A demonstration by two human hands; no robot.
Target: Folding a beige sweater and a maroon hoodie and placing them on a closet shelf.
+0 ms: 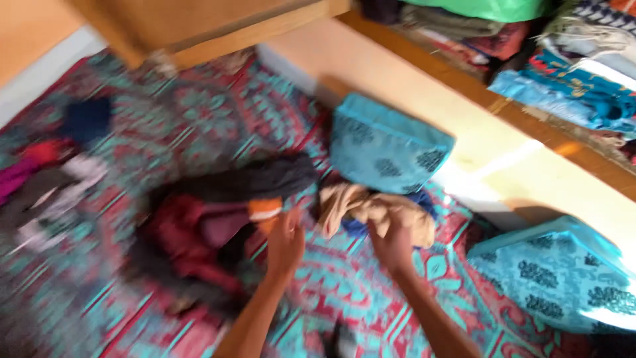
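The picture is motion-blurred. My right hand [392, 244] grips the edge of a tan garment [371, 207] lying crumpled on a patterned red and teal bedspread [344, 278], with a bit of blue cloth [354, 229] under it. My left hand [285, 242] reaches to the edge of a pile of clothes [212, 225] holding dark red, grey and orange pieces; its fingers touch the orange piece [265, 209]. Whether the left hand grips it is unclear.
A turquoise patterned pillow [384, 146] leans against the cream wall behind the tan garment, another [563, 272] lies at right. More clothes [53, 172] lie at left. A shelf [563, 53] with folded fabrics runs along the upper right. A wooden piece of furniture [199, 23] is at top.
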